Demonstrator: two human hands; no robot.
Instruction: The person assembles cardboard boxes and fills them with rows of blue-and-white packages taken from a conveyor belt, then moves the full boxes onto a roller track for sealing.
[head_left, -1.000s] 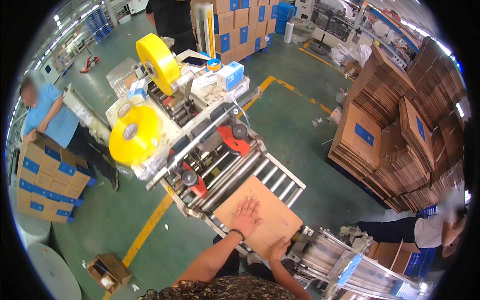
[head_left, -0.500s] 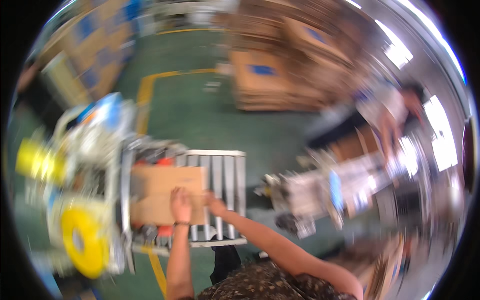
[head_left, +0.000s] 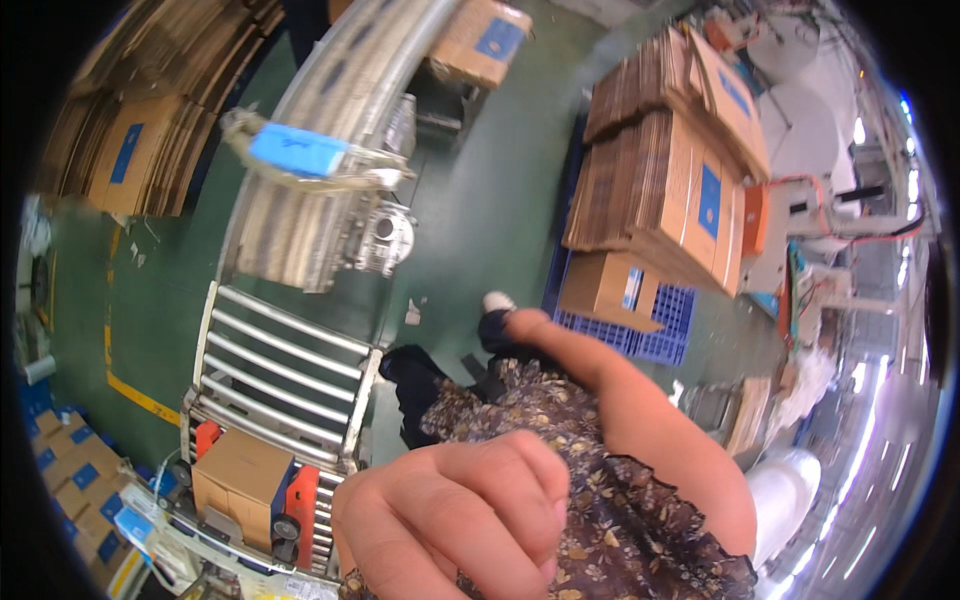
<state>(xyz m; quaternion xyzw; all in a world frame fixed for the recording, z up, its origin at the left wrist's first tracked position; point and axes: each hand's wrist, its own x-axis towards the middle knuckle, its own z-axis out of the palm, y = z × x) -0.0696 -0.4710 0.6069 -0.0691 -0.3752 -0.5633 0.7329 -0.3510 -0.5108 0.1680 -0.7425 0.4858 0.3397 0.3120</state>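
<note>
My left hand (head_left: 450,510) is raised close in front of me, its fingers curled into a fist; anything inside the fingers is hidden. Down at my right side hangs my right arm, with the small visible part of my right hand (head_left: 526,324) near my shoe (head_left: 497,301); its fingers do not show clearly. Neither hand touches the cardboard box (head_left: 240,476), which sits at the lower left between the orange side guides (head_left: 296,503) of a machine. Bare metal rollers of a roller table (head_left: 285,352) lead up to that box.
A longer conveyor (head_left: 320,200) with a blue-labelled strap runs away ahead. Flattened cartons (head_left: 650,180) are stacked on a blue pallet (head_left: 665,335) at the right, and more cartons (head_left: 135,150) stand at the far left. One taped box (head_left: 485,45) rests beside the conveyor.
My view has turned to the right. Both hands have left the box; the left has risen close to me and the right has dropped to my side. The box sits between the orange guides.
</note>
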